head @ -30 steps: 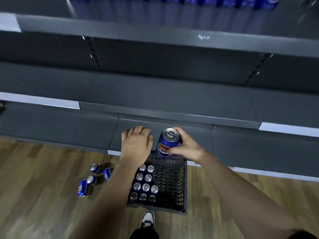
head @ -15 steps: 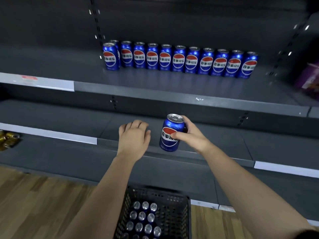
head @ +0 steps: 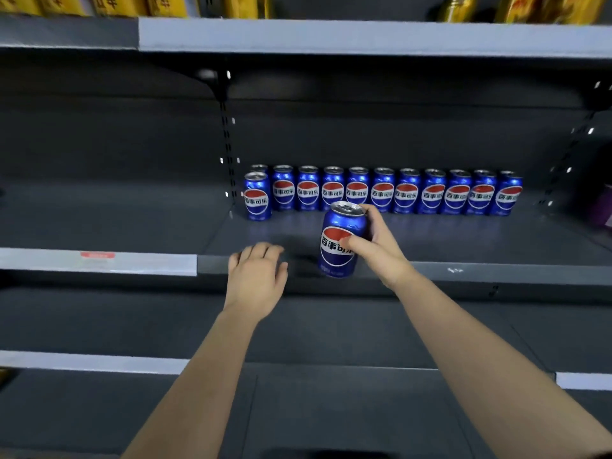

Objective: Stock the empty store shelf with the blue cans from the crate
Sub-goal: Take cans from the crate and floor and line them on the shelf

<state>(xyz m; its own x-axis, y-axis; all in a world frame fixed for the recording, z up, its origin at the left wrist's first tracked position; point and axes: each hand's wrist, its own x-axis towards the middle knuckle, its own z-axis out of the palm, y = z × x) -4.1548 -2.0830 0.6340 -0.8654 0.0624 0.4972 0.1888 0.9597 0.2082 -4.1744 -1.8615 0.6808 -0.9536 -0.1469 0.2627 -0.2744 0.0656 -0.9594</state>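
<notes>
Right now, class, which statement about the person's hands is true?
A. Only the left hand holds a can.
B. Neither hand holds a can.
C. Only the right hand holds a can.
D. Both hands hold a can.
C: the right hand has its fingers curled round an upright blue can above the shelf's front edge, while the left hand beside it holds nothing.

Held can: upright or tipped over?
Upright, with a slight lean. The can in the right hand shows its silver top uppermost and its label right way up.
</notes>
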